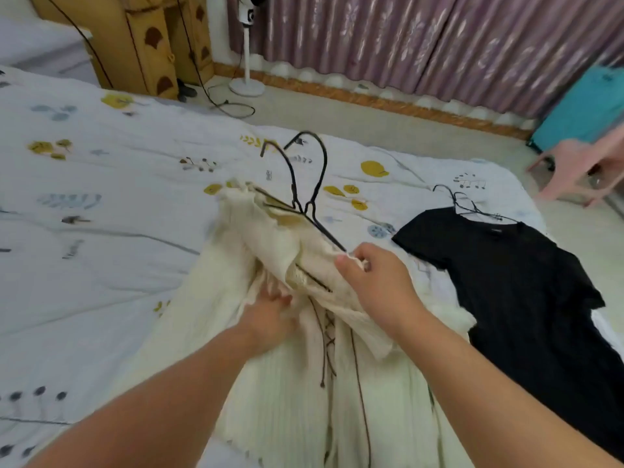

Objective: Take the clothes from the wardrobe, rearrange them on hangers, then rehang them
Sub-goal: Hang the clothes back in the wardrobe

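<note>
bed [101, 184] – purple curtain [422, 38] – fan stand [246, 62] – pink stool [580, 163]

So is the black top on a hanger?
Apparently yes: black top lies spread flat on the bed, hanger hook poking from its neckline.

Left hand [270, 319] flat — right hand [374, 275] pinching

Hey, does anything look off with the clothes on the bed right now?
Yes. The cream garment lies bunched, with two black hangers tangled at its neck, hooks crossing. The right hand pinches its shoulder edge; the left hand presses into the folds. The black dress lies flat on its own hanger.
</note>
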### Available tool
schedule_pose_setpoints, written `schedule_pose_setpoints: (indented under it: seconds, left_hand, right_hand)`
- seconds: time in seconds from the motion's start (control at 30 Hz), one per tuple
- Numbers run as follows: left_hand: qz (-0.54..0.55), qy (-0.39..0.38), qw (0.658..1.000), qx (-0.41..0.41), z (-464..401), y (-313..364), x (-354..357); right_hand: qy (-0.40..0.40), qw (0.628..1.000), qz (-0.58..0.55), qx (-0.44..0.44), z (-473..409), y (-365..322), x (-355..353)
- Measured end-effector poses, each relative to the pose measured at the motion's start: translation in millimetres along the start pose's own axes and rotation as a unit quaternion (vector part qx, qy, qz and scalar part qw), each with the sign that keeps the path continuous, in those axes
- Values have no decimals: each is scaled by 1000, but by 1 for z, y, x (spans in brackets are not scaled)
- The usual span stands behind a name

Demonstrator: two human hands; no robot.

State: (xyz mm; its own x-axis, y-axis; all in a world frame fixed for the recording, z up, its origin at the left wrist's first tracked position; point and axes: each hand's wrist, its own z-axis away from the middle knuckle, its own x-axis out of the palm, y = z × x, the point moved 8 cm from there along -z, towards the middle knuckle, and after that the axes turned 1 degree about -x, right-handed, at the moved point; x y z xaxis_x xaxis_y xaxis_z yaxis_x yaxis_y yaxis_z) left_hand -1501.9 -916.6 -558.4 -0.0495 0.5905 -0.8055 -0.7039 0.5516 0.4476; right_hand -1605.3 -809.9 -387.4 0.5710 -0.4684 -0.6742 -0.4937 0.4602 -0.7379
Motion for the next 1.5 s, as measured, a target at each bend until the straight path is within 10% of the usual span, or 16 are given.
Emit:
schedule_pose_setpoints:
  seconds: [0.17, 0.3, 0.77, 0.97, 1.27, 1.5]
  left_hand:
    - [382, 228, 896, 3, 130, 40, -119]
    - [572, 221, 790, 9, 216, 80, -198]
    - [675, 261, 684, 96, 502, 103, -392]
    - [650, 284, 692, 134, 605, 94, -429]
    - [504, 358, 764, 186, 751, 71, -439]
    - [523, 490, 684, 136, 865, 46, -407]
  right_hand:
    - [6, 1000, -24, 5, 63, -65, -28]
    - [1, 998, 53, -22, 110, -147, -53]
    - [-171, 977, -65, -113, 295, -388, -163]
    - [-203, 958, -35, -198, 388, -451, -151]
    - [-281, 871, -335, -224, 497, -542, -109]
    - [-391, 816, -345, -249, 588, -576, -83]
